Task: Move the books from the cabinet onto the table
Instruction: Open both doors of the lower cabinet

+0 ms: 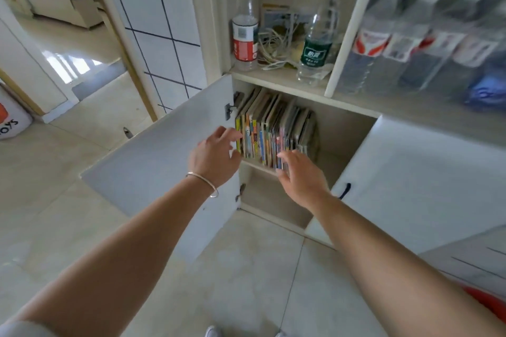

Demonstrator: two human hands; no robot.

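A row of several thin colourful books (271,128) stands upright on the middle shelf of the open white cabinet (345,131). My left hand (216,154), with a silver bangle on the wrist, hovers at the left end of the row, fingers spread. My right hand (298,175) reaches toward the right end of the spines, fingers apart. Neither hand grips a book. The table is not in view.
Both cabinet doors stand open: the left door (153,172) and the right door (419,183). On the shelf above are a red-capped bottle (245,22), a green-labelled bottle (317,35) and tangled cables (273,46). Packed water bottles (410,41) fill the right side. Tiled floor lies below.
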